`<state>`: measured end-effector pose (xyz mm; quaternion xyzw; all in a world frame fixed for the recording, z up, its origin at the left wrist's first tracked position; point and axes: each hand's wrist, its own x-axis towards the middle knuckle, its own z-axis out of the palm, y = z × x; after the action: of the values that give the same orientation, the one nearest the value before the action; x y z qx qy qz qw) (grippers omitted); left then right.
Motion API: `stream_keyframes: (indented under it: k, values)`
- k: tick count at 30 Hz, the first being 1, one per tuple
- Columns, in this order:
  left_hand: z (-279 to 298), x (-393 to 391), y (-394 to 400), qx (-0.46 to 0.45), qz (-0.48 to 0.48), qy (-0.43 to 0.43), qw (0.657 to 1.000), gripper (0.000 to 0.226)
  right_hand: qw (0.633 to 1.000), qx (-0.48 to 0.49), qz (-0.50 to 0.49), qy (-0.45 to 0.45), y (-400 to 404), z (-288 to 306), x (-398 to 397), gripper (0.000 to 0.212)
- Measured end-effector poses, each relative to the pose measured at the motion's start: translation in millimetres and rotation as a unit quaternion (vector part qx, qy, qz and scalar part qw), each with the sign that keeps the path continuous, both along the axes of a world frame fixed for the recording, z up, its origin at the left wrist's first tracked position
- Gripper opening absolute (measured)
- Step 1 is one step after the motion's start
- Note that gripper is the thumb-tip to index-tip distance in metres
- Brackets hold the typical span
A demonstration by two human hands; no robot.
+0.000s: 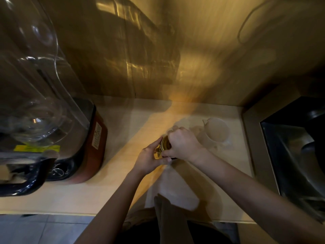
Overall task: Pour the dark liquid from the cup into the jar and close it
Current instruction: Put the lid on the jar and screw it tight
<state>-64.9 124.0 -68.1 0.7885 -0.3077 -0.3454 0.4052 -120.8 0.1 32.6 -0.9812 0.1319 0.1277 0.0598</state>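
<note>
A small jar (pixel 162 147) with a gold-coloured top stands on the pale counter (pixel 98 194), mostly hidden by both hands. My left hand (pixel 150 158) wraps the jar's left side and base. My right hand (pixel 182 144) is closed over the jar's top from the right; the lid itself is largely covered. A clear measuring cup (pixel 217 132) stands just right of my right hand, and it looks empty. The view is motion-blurred.
A blender with a clear dome cover (pixel 35 95) and red-brown base (pixel 95 148) fills the left side. A dark metal sink (pixel 295 155) lies at the right. A wooden wall (pixel 158 50) closes the back. A grey cloth (pixel 163 205) hangs at the counter's front edge.
</note>
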Motion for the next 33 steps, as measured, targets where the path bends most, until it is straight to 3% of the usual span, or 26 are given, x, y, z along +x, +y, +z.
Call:
stream_keyframes:
  k: [5,9,14,18,33]
  values:
    - [1,0,-1,0.0,0.002,0.008,1.0,0.09,0.997,-0.024,-0.073,-0.019,7,-4,2,0.052]
    - [1,0,-1,-0.011,0.004,0.008,1.0,0.076,0.994,-0.058,-0.091,-0.009,6,-6,3,0.061]
    - [1,0,-1,-0.015,-0.003,-0.009,1.0,0.09,0.996,0.03,0.021,0.077,-13,-4,-11,0.094]
    - [0,-1,-1,-0.014,0.008,0.001,1.0,0.089,0.992,0.023,0.105,0.068,-18,-2,-14,0.076]
    - [-1,-2,-1,-0.004,0.004,-0.005,1.0,0.09,0.998,0.005,0.052,0.033,-13,2,-7,0.064]
